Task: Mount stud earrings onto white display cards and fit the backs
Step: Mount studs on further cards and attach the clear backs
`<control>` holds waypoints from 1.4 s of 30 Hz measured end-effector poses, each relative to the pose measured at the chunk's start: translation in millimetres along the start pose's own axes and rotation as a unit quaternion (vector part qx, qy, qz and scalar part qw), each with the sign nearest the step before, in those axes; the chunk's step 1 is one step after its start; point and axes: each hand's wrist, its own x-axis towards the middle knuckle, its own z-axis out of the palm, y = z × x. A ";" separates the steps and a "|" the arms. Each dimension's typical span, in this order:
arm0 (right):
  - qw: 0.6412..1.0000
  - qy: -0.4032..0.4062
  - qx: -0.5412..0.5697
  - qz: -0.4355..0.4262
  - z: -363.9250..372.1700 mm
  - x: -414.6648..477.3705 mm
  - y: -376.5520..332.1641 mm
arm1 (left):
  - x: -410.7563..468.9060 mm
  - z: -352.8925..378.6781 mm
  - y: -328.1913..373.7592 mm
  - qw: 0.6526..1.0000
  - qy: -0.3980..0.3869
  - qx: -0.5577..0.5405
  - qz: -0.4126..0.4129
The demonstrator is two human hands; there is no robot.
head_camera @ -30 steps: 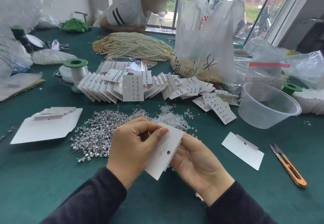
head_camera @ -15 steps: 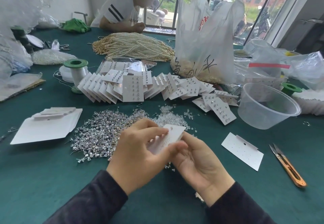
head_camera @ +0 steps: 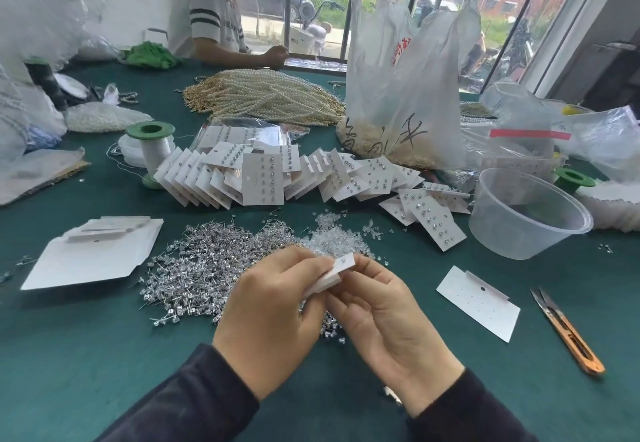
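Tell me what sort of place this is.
Likely a small jewellery-packing workshop: a heap of loose stud earrings on the green table, rows of filled display cards, and a pile of pearl strands beyond.

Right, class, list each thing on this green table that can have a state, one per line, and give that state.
Small white display card: tilted, held between both hands.
Left hand: grips the card.
Right hand: pinches the card's end.
Blank white punched card: flat, no studs.
Clear round plastic tub: upright, lidless.
Orange-handled thread snips: lying flat, untouched.
Heap of silver stud earrings: loose, unmounted.
Row of white filled cards: studded, overlapping.
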 end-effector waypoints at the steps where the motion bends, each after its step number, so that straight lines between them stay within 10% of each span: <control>1: 1.000 -0.001 -0.002 -0.002 0.3 -0.3 -0.2 | -0.2 -0.2 0.5 1.000 -0.003 0.011 -0.001; 21: 0.979 -0.025 -0.163 -0.121 -5.1 1.1 2.4 | 6.0 -4.8 -7.3 0.997 0.061 -0.029 -0.031; 23: 0.927 0.002 -0.334 -0.171 -13.1 3.8 0.5 | 5.1 -4.1 -8.3 0.986 0.065 -0.084 -0.129; 26: 0.692 0.026 -0.676 -0.253 -26.7 11.6 2.1 | 9.0 -2.1 -15.1 0.934 0.083 -0.218 -0.270; 28: 0.617 0.041 -0.741 -0.264 -31.1 16.2 6.3 | 11.1 -1.9 -19.7 0.873 0.082 -0.330 -0.351; 33: 0.614 0.081 -0.733 -0.281 -29.0 22.4 8.8 | 12.5 -3.4 -24.4 0.791 0.065 -0.416 -0.443; 42: 0.674 0.101 -0.664 -0.308 -22.7 18.2 2.1 | 10.8 0.6 -23.0 0.810 0.045 -0.384 -0.440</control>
